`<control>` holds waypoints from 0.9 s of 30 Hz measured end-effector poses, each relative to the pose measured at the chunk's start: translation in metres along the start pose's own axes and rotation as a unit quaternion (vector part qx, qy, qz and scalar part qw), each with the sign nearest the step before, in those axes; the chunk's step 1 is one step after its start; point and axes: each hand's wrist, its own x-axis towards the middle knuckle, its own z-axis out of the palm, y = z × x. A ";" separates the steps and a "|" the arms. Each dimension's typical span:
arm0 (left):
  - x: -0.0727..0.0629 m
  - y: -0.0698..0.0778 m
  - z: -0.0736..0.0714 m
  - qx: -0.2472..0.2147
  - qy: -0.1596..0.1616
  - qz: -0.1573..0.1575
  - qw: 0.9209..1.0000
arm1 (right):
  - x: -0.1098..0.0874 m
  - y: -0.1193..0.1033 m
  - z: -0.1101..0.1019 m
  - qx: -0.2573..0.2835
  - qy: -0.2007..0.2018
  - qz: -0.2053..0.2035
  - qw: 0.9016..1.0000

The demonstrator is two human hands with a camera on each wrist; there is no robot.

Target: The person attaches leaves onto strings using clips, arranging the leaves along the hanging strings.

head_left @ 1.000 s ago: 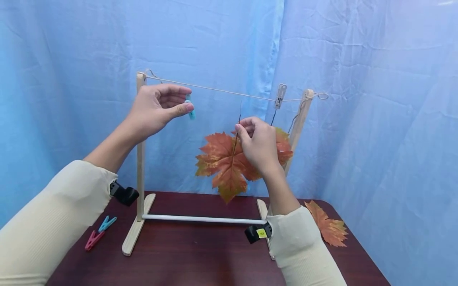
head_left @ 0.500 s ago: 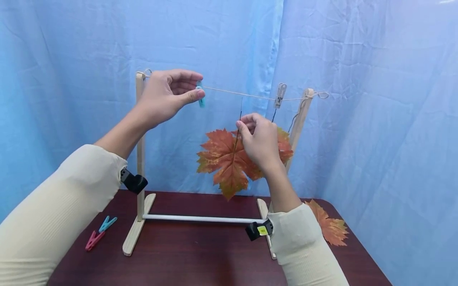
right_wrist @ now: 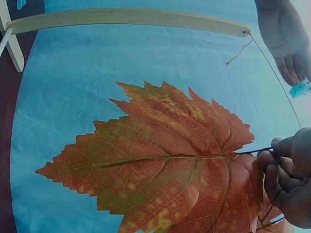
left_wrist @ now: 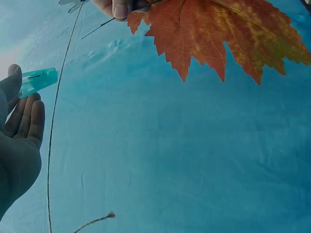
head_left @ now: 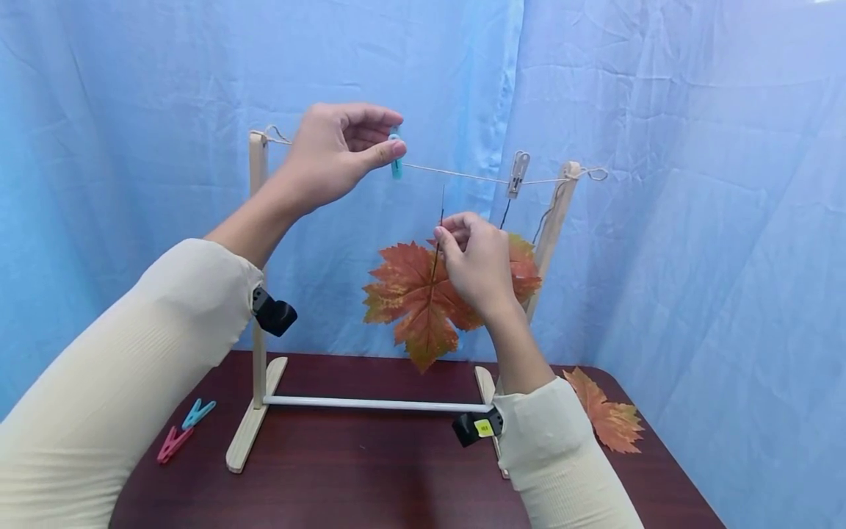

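My left hand (head_left: 346,154) pinches a teal clothespin (head_left: 396,156) between thumb and fingers, right at the string (head_left: 452,173) in the head view. In the left wrist view the teal clothespin (left_wrist: 39,82) points toward the string (left_wrist: 54,104). Below the string, my right hand (head_left: 479,261) pinches the dark stem (head_left: 441,217) of an orange-red artificial leaf (head_left: 419,301), its thin tip pointing up. The right wrist view shows the leaf (right_wrist: 170,160) spread out from the fingers. Behind the right hand, a second leaf (head_left: 524,268) hangs from a pale clothespin (head_left: 518,175) on the string.
The string runs between a left wooden post (head_left: 258,294) and a right wooden post (head_left: 555,213), joined low down by a white rod (head_left: 377,403). On the dark table (head_left: 370,470) lie a blue clothespin (head_left: 197,414), a red clothespin (head_left: 175,444) and another leaf (head_left: 608,415).
My left hand has moved up and to the right with the teal clothespin, from below the string to its level. The right hand with the leaf stays nearly in place.
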 end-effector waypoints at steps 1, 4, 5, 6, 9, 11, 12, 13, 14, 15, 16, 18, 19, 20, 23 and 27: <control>0.002 0.001 0.001 -0.003 0.000 0.001 1.000 | 0.000 0.000 0.000 0.001 0.000 0.000 1.000; 0.007 0.003 0.006 -0.003 0.001 0.007 1.000 | 0.000 0.000 -0.001 0.004 0.001 -0.001 1.000; 0.008 0.004 0.008 -0.004 0.000 0.009 1.000 | 0.001 0.000 -0.001 0.004 0.001 -0.002 1.000; 0.010 0.005 0.010 -0.002 0.000 0.010 1.000 | 0.001 0.000 -0.001 0.004 0.001 -0.002 1.000; 0.013 0.008 0.016 0.000 -0.004 0.017 1.000 | 0.001 0.000 -0.001 0.002 0.002 -0.005 1.000; 0.015 0.011 0.020 0.005 -0.004 0.017 1.000 | 0.001 0.000 -0.001 0.002 0.002 -0.007 1.000; 0.016 0.012 0.022 0.007 -0.004 0.018 1.000 | 0.001 0.001 -0.001 0.002 0.002 -0.008 1.000; 0.018 0.013 0.023 0.005 -0.005 0.019 1.000 | 0.001 0.001 -0.001 0.002 0.002 -0.010 1.000; 0.019 0.014 0.025 0.005 -0.004 0.020 1.000 | 0.001 0.000 -0.001 0.002 0.001 -0.011 1.000; 0.020 0.015 0.027 0.007 -0.004 0.018 1.000 | 0.001 0.001 -0.001 0.001 0.001 -0.013 1.000; 0.021 0.017 0.028 0.010 -0.004 0.018 1.000 | 0.001 0.000 -0.001 0.002 0.000 -0.014 1.000; 0.023 0.018 0.031 0.010 -0.002 0.020 1.000 | 0.001 0.001 -0.002 0.003 -0.002 -0.014 1.000; 0.025 0.019 0.033 0.011 0.000 0.021 1.000 | 0.001 0.001 -0.002 0.003 -0.003 -0.015 1.000; 0.026 0.019 0.035 0.011 0.001 0.022 1.000 | 0.001 0.001 -0.002 0.004 -0.003 -0.015 1.000; 0.030 0.020 0.040 0.015 0.001 0.022 1.000 | 0.000 0.002 -0.001 0.006 -0.003 -0.013 1.000; 0.034 0.021 0.046 0.017 -0.006 0.014 1.000 | 0.000 0.002 -0.002 0.005 -0.001 -0.013 1.000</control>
